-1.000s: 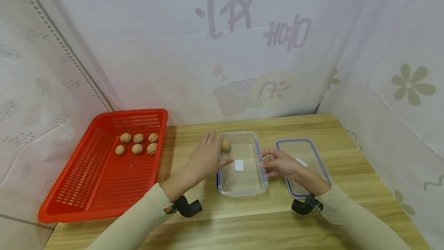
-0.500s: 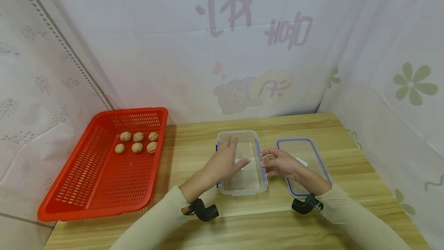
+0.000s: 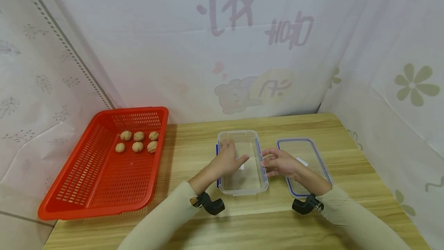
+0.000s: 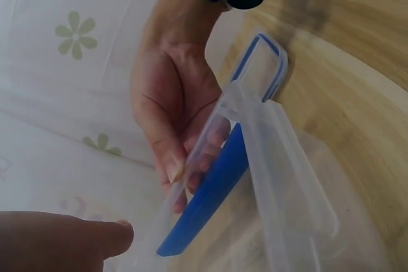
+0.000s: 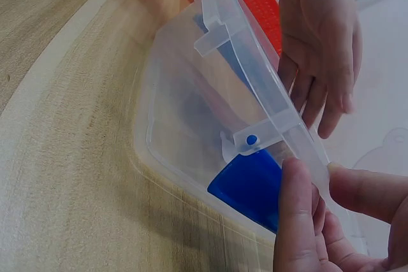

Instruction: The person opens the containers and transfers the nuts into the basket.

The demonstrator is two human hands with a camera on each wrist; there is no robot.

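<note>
A clear plastic food container (image 3: 243,188) with blue side clips stands on the wooden table. My right hand (image 3: 280,163) pinches its right rim, thumb and fingers on either side of the wall, as the right wrist view shows (image 5: 299,221). The left hand (image 3: 225,161) reaches over the container's left side, fingers pointing down and thumb held apart. In the right wrist view nothing shows between the left hand's fingers (image 5: 312,97). Those fingers cover the container's far left corner. A white label (image 3: 241,167) is partly visible beside the thumb.
On the left, a red plastic basket (image 3: 152,192) holds several walnuts (image 3: 137,147) near its far end. The container's clear lid (image 3: 306,146), with a blue seal, lies to the right under my right wrist. A patterned curtain (image 3: 190,68) hangs behind the table.
My left hand has moved right and in over the container from its left edge. A walnut seen at the far left of the container is now hidden. The right hand has stayed put.
</note>
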